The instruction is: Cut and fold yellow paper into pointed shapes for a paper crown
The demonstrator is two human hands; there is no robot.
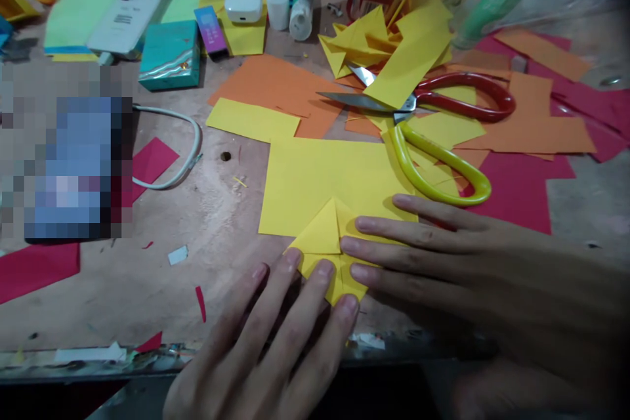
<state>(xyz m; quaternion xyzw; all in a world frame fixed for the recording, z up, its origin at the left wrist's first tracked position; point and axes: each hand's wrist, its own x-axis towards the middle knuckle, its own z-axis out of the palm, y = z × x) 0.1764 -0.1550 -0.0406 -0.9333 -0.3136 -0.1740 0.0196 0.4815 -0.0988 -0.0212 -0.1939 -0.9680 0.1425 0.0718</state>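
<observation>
A small piece of folded yellow paper [319, 233] lies near the table's front edge, its top folded to a point with creases meeting at the middle. Fingertips of my left hand [290, 328] rest on its lower left part, spread apart. From the right, my right hand [433, 249] lies flat with fingers stretched out, its tips pressing the paper's right side. Beneath and behind it is a larger yellow sheet [315, 170]. Scissors [408, 105] with one red and one yellow-green handle lie spread just beyond my right hand, a yellow strip across their blades.
Orange paper [275, 85] and red paper [516, 190] scraps are strewn around. Folded yellow pieces [364, 42] pile at the back. On the left are a blurred-out phone [73, 170], a white cable [197, 138], a white phone [130, 13] and a teal box [170, 56]. A glue stick [302, 3] stands behind.
</observation>
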